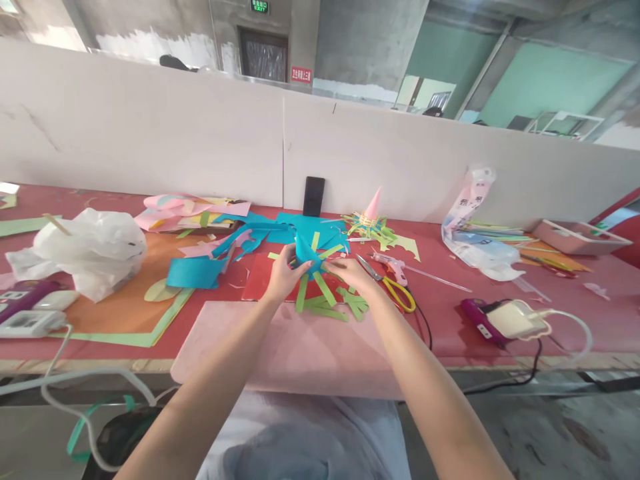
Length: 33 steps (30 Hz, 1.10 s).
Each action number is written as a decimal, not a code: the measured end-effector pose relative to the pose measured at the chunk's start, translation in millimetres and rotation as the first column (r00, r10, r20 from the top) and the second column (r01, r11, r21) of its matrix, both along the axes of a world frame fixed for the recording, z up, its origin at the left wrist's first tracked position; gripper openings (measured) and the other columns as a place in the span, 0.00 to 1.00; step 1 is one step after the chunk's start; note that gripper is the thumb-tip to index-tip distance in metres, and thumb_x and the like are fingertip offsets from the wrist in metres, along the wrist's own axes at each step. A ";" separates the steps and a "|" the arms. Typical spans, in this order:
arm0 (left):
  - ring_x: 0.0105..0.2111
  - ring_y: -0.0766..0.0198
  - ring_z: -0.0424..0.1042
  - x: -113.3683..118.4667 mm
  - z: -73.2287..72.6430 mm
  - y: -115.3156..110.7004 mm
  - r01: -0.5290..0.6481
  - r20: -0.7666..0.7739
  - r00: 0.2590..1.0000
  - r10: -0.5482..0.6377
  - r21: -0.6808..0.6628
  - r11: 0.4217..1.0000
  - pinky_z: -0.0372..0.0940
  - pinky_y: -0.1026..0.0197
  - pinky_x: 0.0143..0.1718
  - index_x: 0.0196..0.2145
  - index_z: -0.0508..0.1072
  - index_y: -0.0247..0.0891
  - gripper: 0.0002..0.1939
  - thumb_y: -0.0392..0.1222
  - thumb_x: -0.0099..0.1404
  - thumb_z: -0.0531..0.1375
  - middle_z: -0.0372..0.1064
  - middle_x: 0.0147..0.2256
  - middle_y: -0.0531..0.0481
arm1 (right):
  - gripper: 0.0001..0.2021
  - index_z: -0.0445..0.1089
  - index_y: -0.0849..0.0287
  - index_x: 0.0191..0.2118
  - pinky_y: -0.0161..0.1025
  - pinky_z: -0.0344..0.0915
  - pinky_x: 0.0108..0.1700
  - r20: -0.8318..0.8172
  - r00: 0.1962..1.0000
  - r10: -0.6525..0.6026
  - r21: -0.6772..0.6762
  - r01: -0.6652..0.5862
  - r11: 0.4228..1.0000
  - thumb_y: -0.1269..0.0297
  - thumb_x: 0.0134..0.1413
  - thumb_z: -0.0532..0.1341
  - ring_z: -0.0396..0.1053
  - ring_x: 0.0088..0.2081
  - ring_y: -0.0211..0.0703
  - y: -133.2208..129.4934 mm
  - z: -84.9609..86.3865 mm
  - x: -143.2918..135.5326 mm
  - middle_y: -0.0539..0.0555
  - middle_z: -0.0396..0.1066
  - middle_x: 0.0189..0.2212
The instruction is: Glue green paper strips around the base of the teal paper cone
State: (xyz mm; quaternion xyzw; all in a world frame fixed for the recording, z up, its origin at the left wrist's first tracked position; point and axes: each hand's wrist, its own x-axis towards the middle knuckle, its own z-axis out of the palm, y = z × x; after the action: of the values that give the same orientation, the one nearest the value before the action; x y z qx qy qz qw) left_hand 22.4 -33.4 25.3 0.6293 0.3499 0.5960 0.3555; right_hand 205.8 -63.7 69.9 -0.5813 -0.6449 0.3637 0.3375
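Note:
A blue paper cone (305, 250) with green paper strips (325, 288) spread out around its base stands between my hands. My left hand (285, 275) grips the cone's left side, with thumb and fingers closed on it. At the right edge of its base, my right hand (349, 272) has its fingers pinched together on the cone, near a green strip. Under the cone lies a glossy red sheet (255, 279). Cut green paper pieces (354, 303) rest just in front. Behind to the right stands a pink paper cone (372, 205) with a green fringe.
Right of my hands lie yellow-handled scissors (399, 293) and a pink glue gun (393, 265). A phone (314, 196) leans on the partition. Blue paper scraps (195, 273) and a white plastic bag (93, 247) are at left; a power strip (484, 321) sits at right.

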 end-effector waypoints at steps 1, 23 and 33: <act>0.43 0.58 0.72 0.3 0.3 -0.7 0.005 -0.007 1.000 -0.005 -0.003 1.000 0.67 0.54 0.46 0.45 0.65 0.39 0.21 0.43 0.54 0.64 0.72 0.42 0.46 | 0.18 0.75 0.57 0.35 0.42 0.62 0.48 -0.023 1.000 0.001 -0.005 -0.001 1.000 0.47 0.48 0.60 0.71 0.43 0.48 1.5 -3.0 -0.7 0.52 0.76 0.36; 0.43 0.58 0.72 -0.2 0.1 0.3 -0.026 0.013 1.000 0.026 0.001 1.000 0.66 0.54 0.47 0.44 0.66 0.38 0.19 0.43 0.54 0.64 0.71 0.42 0.46 | 0.20 0.75 0.58 0.32 0.38 0.63 0.41 0.098 0.983 -0.158 0.153 0.142 0.978 0.46 0.52 0.55 0.71 0.39 0.48 17.1 -26.6 16.8 0.53 0.75 0.32; 0.43 0.59 0.72 0.7 1.2 0.1 0.080 0.046 0.996 -0.080 -0.004 0.997 0.66 0.54 0.47 0.43 0.67 0.39 0.18 0.44 0.55 0.63 0.72 0.42 0.47 | 0.16 0.74 0.58 0.29 0.35 0.62 0.32 0.110 0.979 -0.168 0.218 0.142 0.966 0.49 0.47 0.59 0.70 0.29 0.43 23.4 -21.5 16.4 0.51 0.75 0.26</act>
State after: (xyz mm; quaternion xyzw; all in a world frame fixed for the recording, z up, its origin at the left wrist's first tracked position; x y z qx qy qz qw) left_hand 23.2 -33.2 26.5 0.6279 0.3180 0.5945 0.3890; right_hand 222.3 -40.3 48.4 -0.6135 -0.6523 0.2284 0.3821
